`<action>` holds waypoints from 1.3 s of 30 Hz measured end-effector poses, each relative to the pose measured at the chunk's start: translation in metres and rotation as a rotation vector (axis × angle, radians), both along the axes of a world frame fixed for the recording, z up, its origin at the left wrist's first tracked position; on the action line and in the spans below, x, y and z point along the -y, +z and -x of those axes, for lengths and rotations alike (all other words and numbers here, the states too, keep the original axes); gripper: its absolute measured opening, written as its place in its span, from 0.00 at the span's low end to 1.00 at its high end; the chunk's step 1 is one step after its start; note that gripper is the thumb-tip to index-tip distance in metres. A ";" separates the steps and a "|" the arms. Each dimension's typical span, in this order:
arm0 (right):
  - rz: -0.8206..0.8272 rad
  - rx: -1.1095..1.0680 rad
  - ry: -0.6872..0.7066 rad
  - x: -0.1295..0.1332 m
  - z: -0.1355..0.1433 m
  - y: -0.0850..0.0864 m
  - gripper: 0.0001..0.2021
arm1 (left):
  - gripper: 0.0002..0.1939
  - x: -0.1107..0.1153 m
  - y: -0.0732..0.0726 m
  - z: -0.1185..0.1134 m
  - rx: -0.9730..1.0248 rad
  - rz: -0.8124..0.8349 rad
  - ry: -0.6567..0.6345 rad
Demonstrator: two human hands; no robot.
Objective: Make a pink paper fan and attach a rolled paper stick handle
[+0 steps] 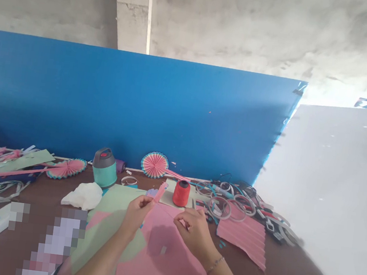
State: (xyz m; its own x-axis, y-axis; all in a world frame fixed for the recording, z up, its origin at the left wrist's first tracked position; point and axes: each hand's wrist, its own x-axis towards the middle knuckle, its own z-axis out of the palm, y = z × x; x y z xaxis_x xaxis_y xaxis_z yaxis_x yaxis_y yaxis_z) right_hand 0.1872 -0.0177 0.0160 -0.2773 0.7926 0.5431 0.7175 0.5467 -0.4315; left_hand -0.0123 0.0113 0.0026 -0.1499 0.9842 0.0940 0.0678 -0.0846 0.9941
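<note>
My left hand (135, 215) is closed in a pinch on a narrow folded pink paper strip (161, 192), which points up and away from me. To its right, my right hand (195, 229) is curled with thumb and fingertips together; whatever it holds, if anything, is too small to make out. Just beyond the two hands a cone of red thread (181, 195) stands upright. Beneath them lie large pink paper sheets (167, 269) and pale green paper sheets (118, 196).
Pleated paper fans (154, 165) rest at the back and left. A teal flask (104, 169) and white crumpled tissue (83, 195) sit left of centre. On the right are tape rolls (221, 208) and a pleated pink sheet (244, 238). A blue partition (123, 108) rises behind.
</note>
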 end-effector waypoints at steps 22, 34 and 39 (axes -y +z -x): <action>-0.165 0.042 0.098 0.005 0.005 -0.001 0.10 | 0.09 -0.001 -0.006 0.001 -0.604 -0.251 0.001; -0.125 -0.079 0.054 0.003 -0.005 0.010 0.11 | 0.15 0.016 0.007 -0.005 -1.170 -0.773 -0.375; -0.003 -0.227 0.018 -0.005 -0.009 0.006 0.12 | 0.17 0.026 0.016 -0.009 -1.048 -0.765 -0.534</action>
